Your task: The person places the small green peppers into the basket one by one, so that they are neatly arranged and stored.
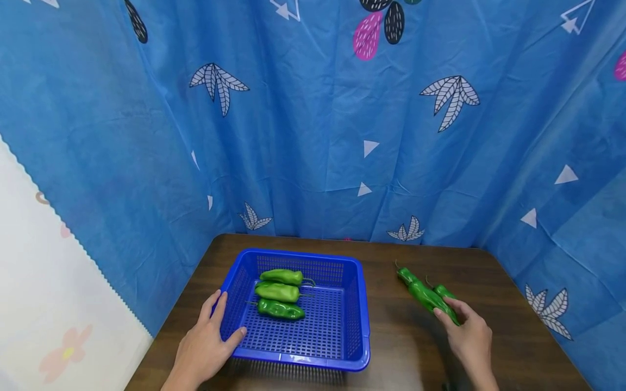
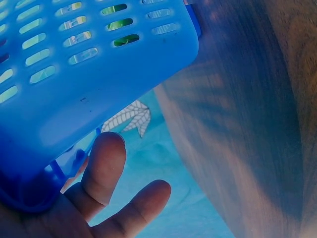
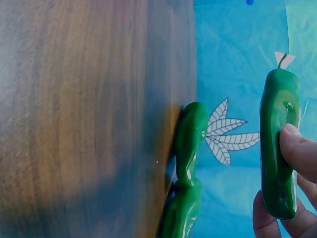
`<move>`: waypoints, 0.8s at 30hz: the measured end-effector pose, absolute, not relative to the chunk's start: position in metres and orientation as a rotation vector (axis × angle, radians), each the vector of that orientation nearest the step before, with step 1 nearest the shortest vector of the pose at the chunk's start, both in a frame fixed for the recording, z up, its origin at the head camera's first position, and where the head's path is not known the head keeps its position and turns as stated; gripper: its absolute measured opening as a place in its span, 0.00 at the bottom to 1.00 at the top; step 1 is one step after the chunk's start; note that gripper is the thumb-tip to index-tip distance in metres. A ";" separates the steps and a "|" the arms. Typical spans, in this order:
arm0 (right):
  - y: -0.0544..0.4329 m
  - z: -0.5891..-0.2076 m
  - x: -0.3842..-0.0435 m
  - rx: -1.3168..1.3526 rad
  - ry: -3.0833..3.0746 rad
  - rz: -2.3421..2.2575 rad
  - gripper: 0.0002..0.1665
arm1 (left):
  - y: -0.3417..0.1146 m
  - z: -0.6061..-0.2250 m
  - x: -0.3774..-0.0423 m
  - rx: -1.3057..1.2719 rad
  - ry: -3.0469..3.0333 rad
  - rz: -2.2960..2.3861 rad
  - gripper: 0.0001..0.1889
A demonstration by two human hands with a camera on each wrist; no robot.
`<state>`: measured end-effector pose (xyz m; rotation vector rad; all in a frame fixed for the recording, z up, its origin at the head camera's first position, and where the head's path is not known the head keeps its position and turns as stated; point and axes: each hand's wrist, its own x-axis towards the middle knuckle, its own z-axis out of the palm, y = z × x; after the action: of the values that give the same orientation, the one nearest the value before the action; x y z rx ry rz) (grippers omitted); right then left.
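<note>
My left hand (image 1: 202, 339) holds the near left corner of a blue plastic basket (image 1: 359, 304), with the thumb over the rim. In the left wrist view, two fingers stretch along the outside of the slotted wall (image 2: 89, 99). Several green peppers (image 1: 277, 292) lie in the basket, towards its left side. On the right, my right hand (image 1: 469, 334) pinches a long green pepper (image 3: 275, 114) between thumb and fingers, its thin stem pointing away from the hand. Beside it, another green pepper (image 3: 190, 144) lies on the table, partly hidden by the hand in the head view.
The brown wooden table (image 1: 391, 336) carries the basket and loose peppers. Blue patterned curtains (image 1: 313, 136) hang close behind it and on both sides. A pale flowered cloth (image 1: 54, 304) shows at the lower left.
</note>
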<state>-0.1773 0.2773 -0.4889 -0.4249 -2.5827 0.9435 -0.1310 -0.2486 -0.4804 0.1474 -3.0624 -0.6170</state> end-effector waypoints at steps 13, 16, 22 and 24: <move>0.258 -0.475 -0.186 -0.394 -2.504 0.961 0.23 | -0.249 -0.480 -0.132 0.140 -3.068 -0.604 0.53; 0.252 -0.471 -0.190 -0.365 -2.485 0.953 0.23 | -0.249 -0.480 -0.132 0.140 -3.070 -0.596 0.53; 0.239 -0.464 -0.195 -0.278 -2.464 0.986 0.23 | -0.249 -0.479 -0.132 0.139 -3.071 -0.589 0.53; 0.235 -0.461 -0.197 -0.253 -2.458 0.994 0.22 | -0.249 -0.479 -0.132 0.137 -3.069 -0.589 0.53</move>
<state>-0.1973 0.2348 -0.4613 -0.2533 -2.4584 0.9938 -0.1317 -0.2491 -0.4789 0.1365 -3.0692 -0.5889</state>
